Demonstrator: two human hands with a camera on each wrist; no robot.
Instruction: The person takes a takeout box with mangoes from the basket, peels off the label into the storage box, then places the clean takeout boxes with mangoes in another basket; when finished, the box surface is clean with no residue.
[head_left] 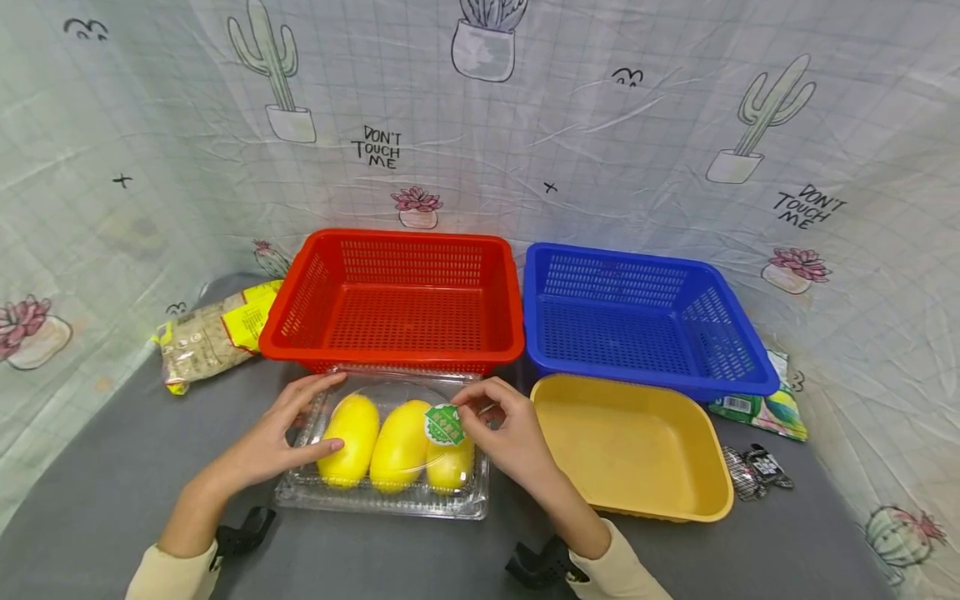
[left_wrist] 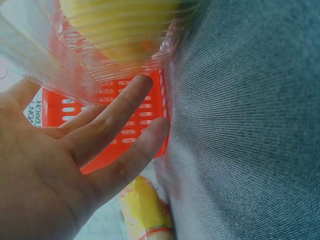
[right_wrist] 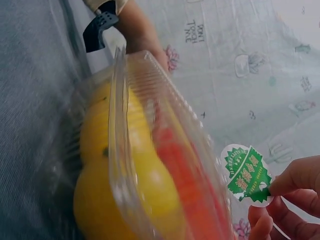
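The right hand (head_left: 510, 429) pinches a round green-and-white sticker (head_left: 444, 425) between thumb and fingertip, catching it by its edge. The sticker's printed face is turned up toward the head camera, over the right part of a clear plastic container (head_left: 382, 504); whether its far edge touches the lid, I cannot tell. The left hand (head_left: 277, 433) grasps nothing: its fingers are extended and spread along the container's left side, with the thumb reaching over the lid. Inside the container lie three yellow fruits (head_left: 401, 442) in a row (the rightmost partly hidden by the sticker in the head view). Each wrist wears a black band (head_left: 246, 531), just in front of a cream sleeve (head_left: 176, 573).

The container rests on a grey tabletop (head_left: 112, 517), just in front of a red basket (head_left: 390, 356). To the right of that basket, very close to it, stands a blue basket (head_left: 615, 337), with a yellow basin (head_left: 630, 450) before it. A clear-and-yellow bag (head_left: 210, 342) lies left of the red basket. On the far right, a green packet (head_left: 765, 404) pokes out beside the blue basket, and a small black package (head_left: 757, 473) lies near the basin. Behind everything hangs a pale cloth (head_left: 630, 150) printed with cacti.
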